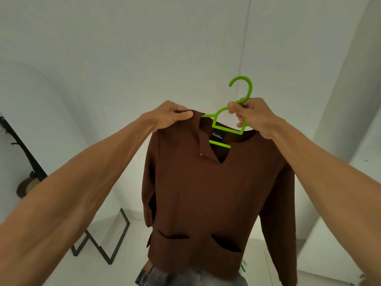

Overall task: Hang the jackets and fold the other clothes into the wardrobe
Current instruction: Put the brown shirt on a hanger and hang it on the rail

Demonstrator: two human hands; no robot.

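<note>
A brown long-sleeved jacket (208, 199) with two front pockets hangs in the air in front of me on a bright green plastic hanger (224, 129). My left hand (173, 116) pinches the jacket's left shoulder at the collar. My right hand (251, 116) grips the hanger's neck just below its hook, which points up and left. The right shoulder of the jacket is partly hidden behind my right hand. The wardrobe is not in view.
Grey denim clothing (165, 275) lies below the jacket's hem. A black metal frame (103, 244) stands on the pale floor at lower left. A dark guitar-like object (26, 170) leans against the left wall. White walls surround me.
</note>
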